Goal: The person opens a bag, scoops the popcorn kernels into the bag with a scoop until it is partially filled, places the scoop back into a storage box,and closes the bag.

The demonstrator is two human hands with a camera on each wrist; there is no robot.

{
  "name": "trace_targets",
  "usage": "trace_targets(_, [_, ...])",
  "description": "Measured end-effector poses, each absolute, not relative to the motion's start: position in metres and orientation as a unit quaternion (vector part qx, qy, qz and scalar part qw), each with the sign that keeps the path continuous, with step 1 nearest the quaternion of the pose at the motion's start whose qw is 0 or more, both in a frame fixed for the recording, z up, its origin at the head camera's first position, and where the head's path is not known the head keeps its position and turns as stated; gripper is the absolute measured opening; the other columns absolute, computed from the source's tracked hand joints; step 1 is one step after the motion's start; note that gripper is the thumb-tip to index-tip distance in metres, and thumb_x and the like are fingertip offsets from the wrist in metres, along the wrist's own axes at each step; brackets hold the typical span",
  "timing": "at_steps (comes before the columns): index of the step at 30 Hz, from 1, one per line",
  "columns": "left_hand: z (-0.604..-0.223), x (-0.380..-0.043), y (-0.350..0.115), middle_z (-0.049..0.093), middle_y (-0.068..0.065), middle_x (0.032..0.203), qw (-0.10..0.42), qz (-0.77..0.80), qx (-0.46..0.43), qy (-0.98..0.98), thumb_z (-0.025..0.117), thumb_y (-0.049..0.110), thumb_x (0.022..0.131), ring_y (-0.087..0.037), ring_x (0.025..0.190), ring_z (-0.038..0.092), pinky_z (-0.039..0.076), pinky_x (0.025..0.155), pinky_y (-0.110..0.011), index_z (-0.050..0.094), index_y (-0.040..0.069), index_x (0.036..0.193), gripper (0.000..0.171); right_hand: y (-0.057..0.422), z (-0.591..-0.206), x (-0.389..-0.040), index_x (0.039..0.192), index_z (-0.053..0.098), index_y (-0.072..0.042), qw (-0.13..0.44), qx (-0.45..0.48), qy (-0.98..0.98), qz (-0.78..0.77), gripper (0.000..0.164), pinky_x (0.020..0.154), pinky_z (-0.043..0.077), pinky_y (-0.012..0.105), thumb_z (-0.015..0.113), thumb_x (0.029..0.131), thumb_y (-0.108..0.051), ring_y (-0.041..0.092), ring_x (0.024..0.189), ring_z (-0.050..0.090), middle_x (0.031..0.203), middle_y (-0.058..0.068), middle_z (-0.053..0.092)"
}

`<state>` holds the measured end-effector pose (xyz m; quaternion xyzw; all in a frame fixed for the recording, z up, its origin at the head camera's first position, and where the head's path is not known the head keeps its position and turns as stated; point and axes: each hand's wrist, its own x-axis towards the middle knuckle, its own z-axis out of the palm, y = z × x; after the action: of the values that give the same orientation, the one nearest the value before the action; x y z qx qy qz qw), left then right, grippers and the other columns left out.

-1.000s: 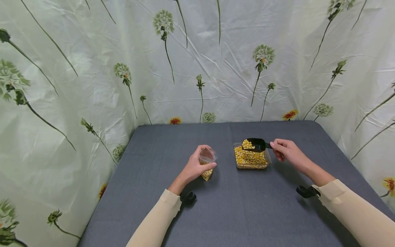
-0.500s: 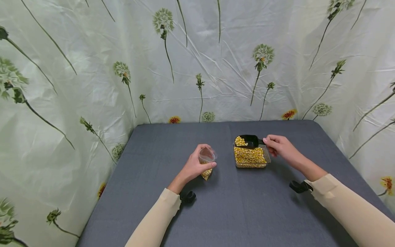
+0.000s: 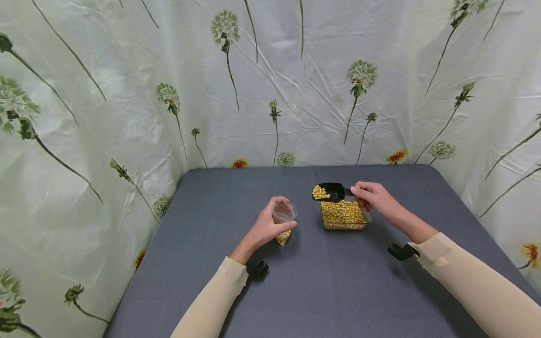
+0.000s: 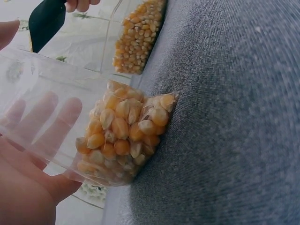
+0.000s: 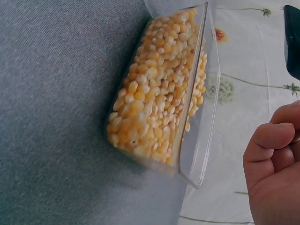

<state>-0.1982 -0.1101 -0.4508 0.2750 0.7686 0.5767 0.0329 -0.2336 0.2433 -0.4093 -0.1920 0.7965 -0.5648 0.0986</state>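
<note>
My left hand (image 3: 270, 225) curls round a clear plastic bag (image 4: 61, 84), holding its mouth open and upward. Corn kernels (image 4: 122, 124) fill the bag's lower part, its bottom close to the tabletop. My right hand (image 3: 374, 198) pinches the handle of a black scoop (image 3: 336, 191), which carries a small heap of kernels at its front end. The scoop is level, over the far left edge of a clear rectangular container (image 5: 190, 89) of corn, and points toward the bag. In the right wrist view curled fingers (image 5: 274, 138) show, and only part of the scoop.
Both hands work over a table with a dark grey-blue cloth (image 3: 296, 291). A curtain (image 3: 262, 84) printed with dandelions hangs behind and at the sides. Black straps with small devices (image 3: 258, 270) sit at both wrists.
My right hand has moved the loaded scoop left and slightly away from me, from above the container's middle to its far left edge. The left hand and bag have stayed in place.
</note>
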Motion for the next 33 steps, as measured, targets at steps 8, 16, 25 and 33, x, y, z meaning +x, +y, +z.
trace_targets(8, [-0.450,-0.197,-0.110,0.060,-0.017,0.126,0.026,0.567,0.278,0.775,0.076,0.018,0.093,-0.026,0.113,0.061,0.052,0.089,-0.043,0.045,0.003,0.135,0.054,0.229,-0.406,-0.236,0.080,0.043,0.006,0.108,-0.218,0.789,-0.563,0.047,0.052,0.041,0.042,0.049,0.108,-0.030,0.039,0.055,0.038,0.067,0.018,0.042])
trace_targets(16, [-0.450,-0.196,-0.110,0.061,-0.013,0.125,0.023,0.570,0.276,0.773,0.074,0.017,0.094,-0.024,0.113,0.061,0.051,0.090,-0.042,0.045,0.003,0.134,0.052,0.217,-0.400,-0.237,0.080,0.044,0.004,0.111,-0.230,0.787,-0.561,0.047,0.054,0.042,0.043,0.049,0.108,-0.032,0.037,0.055,0.040,0.067,0.022,0.043])
trace_targets(25, [-0.450,-0.196,-0.108,0.061,-0.014,0.124,0.018,0.568,0.273,0.776,0.074,0.014,0.093,-0.023,0.111,0.061,0.052,0.087,-0.041,0.045,0.003,0.132,0.049,0.206,-0.396,-0.237,0.081,0.046,0.006,0.119,-0.239,0.784,-0.561,0.044,0.054,0.042,0.040,0.050,0.108,-0.029,0.036,0.055,0.039,0.067,0.023,0.042])
trace_targets(33, [-0.473,-0.211,-0.109,0.061,-0.006,0.124,0.016,0.567,0.261,0.781,0.076,0.016,0.092,-0.021,0.113,0.060,0.053,0.089,-0.042,0.045,0.012,0.134,0.052,0.198,-0.399,-0.239,0.081,0.045,0.006,0.127,-0.249,0.773,-0.570,0.044,0.052,0.040,0.035,0.050,0.108,-0.028,0.035,0.054,0.037,0.066,0.022,0.040])
